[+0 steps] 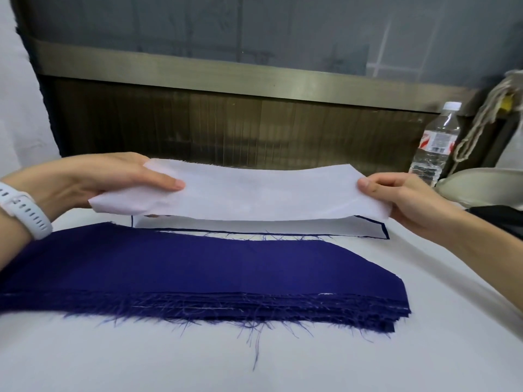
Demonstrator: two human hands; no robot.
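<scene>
Strip of white interfacing (268, 193) held in the air by both ends, long axis running left to right, roughly level, slightly bowed in the middle. Left grip (113, 176) clenched on the left end, thumb laid on top, fingers hidden beneath. Right grip (404, 199) pinching the right end, thumb over the edge, fingers curled under. Hanging just above and nearly parallel to a white-faced panel with a navy border (283, 229), itself lying flat on the white surface (254, 363) on the far side of the navy fabric stack (198, 273). No contact with that panel as far as can be told; near edge of the strip overlapping its far part in the view. Likely next: straight down and a little toward the body, both ends lowered together to keep the two long axes in line. Neither grip nearer than the other; panel centred between them, its right corner reaching out under the right grip. Risk, as judged: skew from one end landing first, or frayed navy threads caught beneath. Water bottle (435, 145) well apart at the far right, out of the way
</scene>
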